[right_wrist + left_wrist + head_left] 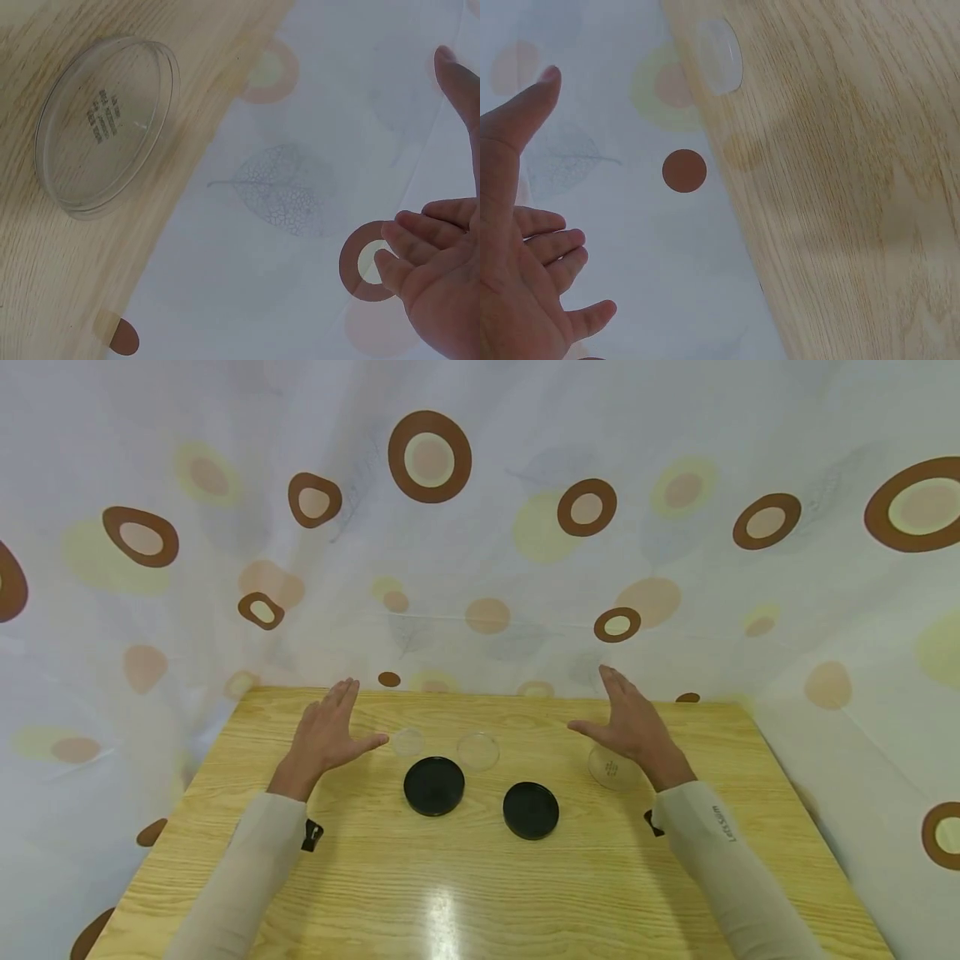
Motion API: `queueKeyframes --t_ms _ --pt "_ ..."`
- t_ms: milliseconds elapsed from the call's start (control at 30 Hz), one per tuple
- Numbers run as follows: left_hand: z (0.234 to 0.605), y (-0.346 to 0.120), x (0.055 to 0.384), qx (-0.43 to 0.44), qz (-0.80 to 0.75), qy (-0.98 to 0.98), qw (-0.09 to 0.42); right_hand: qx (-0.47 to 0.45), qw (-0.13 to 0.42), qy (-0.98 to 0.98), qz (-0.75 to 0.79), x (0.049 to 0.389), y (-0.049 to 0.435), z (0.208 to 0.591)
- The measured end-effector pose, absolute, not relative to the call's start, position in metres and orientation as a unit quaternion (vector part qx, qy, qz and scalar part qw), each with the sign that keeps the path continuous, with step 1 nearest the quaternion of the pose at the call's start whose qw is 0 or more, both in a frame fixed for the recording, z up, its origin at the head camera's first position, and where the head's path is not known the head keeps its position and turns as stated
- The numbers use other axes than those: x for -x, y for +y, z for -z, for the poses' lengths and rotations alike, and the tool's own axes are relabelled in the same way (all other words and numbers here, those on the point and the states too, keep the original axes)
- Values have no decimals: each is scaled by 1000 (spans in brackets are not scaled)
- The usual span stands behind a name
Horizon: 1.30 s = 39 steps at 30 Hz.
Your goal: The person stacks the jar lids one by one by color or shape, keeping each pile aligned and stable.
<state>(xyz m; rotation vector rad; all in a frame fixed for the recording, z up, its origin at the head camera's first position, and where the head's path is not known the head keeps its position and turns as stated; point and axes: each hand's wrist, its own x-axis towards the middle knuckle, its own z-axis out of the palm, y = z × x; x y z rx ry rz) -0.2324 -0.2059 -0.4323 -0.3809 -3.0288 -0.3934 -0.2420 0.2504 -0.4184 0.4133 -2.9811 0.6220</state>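
Observation:
My left hand hovers over the left part of the table, fingers extended and thumb spread, holding nothing. A small clear round dish lies just beyond its thumb, with a larger clear dish to the right of that. Two black round dishes sit nearer the middle. On the other side, my right hand is raised with nothing in it, thumb pointing inward. Below it lies a clear petri dish with dark printed text, partly hidden by the hand in the head view.
The light wood table ends at a pale curtain with brown and yellow rounded shapes, which hangs behind it and along both sides. Dark straps show at the wrists below pale sleeves.

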Motion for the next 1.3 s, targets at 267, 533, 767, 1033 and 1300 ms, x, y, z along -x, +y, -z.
queueKeyframes --t_ms 267,533,767,1033,1300 --pt "439 -207 227 141 181 -973 3 -148 21 -962 -230 241 240 424" --pt "449 -206 224 147 210 -966 -29 -156 0 -955 -251 240 226 428" --pt "454 -202 223 147 217 -964 -38 -156 -20 -950 -270 237 215 431" --pt "458 -199 220 134 253 -956 -62 -162 -29 -946 -280 234 203 438" --pt "464 -193 216 149 270 -948 -74 -169 -31 -943 -285 230 194 443"
